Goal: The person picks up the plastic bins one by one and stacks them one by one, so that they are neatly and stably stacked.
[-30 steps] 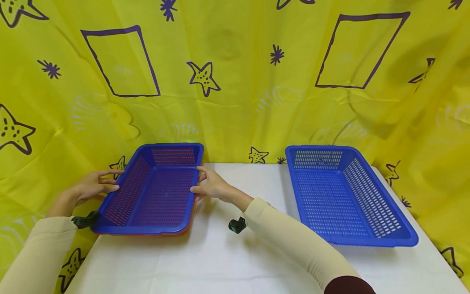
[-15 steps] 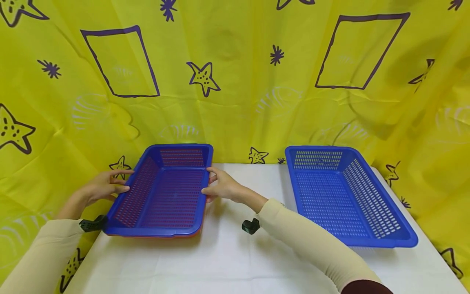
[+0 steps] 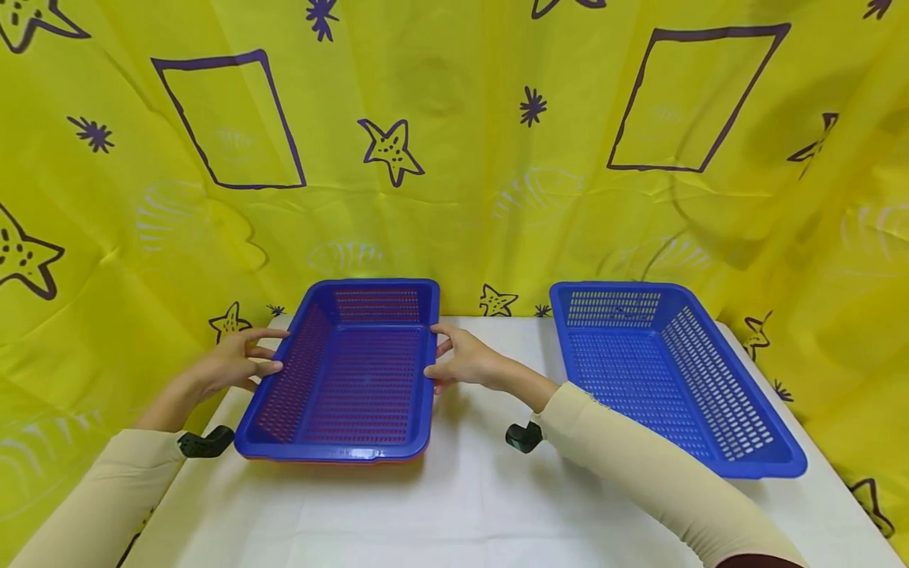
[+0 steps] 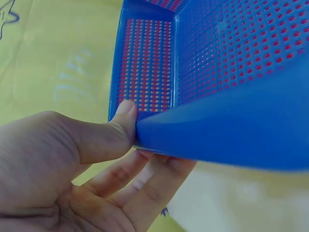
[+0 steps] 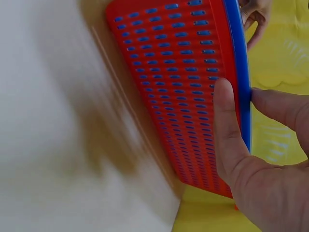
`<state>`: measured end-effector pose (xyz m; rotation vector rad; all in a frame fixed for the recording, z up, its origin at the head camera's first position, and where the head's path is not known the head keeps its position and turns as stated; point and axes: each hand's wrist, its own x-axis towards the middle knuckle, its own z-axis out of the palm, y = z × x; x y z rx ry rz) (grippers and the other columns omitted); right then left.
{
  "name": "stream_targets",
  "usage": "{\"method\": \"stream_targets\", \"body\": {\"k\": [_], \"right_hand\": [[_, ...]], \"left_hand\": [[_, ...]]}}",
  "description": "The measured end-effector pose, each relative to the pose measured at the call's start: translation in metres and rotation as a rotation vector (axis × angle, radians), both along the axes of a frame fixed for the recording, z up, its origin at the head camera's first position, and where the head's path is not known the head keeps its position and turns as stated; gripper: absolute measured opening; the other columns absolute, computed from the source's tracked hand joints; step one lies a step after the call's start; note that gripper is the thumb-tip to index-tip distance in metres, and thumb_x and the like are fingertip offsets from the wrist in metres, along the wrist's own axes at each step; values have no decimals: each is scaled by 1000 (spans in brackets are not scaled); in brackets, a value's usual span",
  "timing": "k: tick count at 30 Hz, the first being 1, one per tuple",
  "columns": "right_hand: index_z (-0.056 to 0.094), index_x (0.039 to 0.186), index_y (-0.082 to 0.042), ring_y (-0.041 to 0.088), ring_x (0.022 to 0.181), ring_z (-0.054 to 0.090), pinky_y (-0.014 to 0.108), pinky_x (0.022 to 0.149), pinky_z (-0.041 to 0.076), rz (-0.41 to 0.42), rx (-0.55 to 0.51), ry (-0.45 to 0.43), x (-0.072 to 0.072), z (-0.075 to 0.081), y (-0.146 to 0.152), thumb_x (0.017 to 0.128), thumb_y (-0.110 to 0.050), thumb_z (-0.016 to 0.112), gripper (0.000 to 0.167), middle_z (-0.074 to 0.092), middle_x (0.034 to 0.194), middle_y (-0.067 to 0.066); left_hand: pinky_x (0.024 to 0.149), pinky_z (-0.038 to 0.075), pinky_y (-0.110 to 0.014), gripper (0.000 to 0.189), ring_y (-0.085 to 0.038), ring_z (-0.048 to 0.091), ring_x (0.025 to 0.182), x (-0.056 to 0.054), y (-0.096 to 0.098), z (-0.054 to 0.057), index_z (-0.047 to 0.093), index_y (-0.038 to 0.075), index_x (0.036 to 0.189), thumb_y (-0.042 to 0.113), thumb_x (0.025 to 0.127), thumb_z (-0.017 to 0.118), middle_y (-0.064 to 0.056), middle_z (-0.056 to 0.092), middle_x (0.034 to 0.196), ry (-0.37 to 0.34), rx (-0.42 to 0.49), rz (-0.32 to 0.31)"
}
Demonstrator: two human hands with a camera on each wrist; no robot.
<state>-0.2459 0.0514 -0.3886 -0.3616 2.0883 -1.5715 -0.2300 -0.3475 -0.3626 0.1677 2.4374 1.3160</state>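
A blue slotted plastic basket (image 3: 334,452) sits nested inside a red one (image 5: 170,105), the pair tilted slightly over the left half of the table. On the left side, my left hand (image 3: 229,364) grips the rim, thumb (image 4: 124,118) on top and fingers underneath. Opposite it, my right hand (image 3: 467,361) pinches the right rim; in the right wrist view one finger (image 5: 226,108) lies against the red outer wall. The blue basket's inside holds nothing. In the head view, most of the red basket is hidden behind the blue one.
Another blue basket (image 3: 770,464) stands on the right of the white-covered table (image 3: 469,505), partly behind my right sleeve (image 3: 639,450). A yellow curtain (image 3: 454,221) with drawn starfish hangs right behind and along the sides of the table.
Both hands have carried the nested blue and red baskets to the right, from the table's left edge toward its middle. The other blue basket has stayed put.
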Motion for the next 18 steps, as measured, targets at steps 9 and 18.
{"method": "stream_targets", "body": {"k": [9, 18], "right_hand": [[26, 161, -4, 28, 75, 75, 48, 79, 62, -16, 76, -14, 5, 5, 36, 90, 5, 75, 86, 51, 129, 24], [25, 160, -2, 26, 75, 74, 42, 72, 64, -34, 83, -18, 11, 9, 73, 90, 7, 72, 85, 49, 129, 27]], "left_hand": [[73, 64, -45, 66, -27, 72, 93, -1, 33, -7, 33, -4, 157, 2, 100, 65, -36, 61, 128, 5, 50, 4], [73, 64, -45, 66, -29, 74, 90, -1, 69, -14, 34, -3, 156, 1, 99, 67, -35, 62, 127, 15, 79, 15]]}}
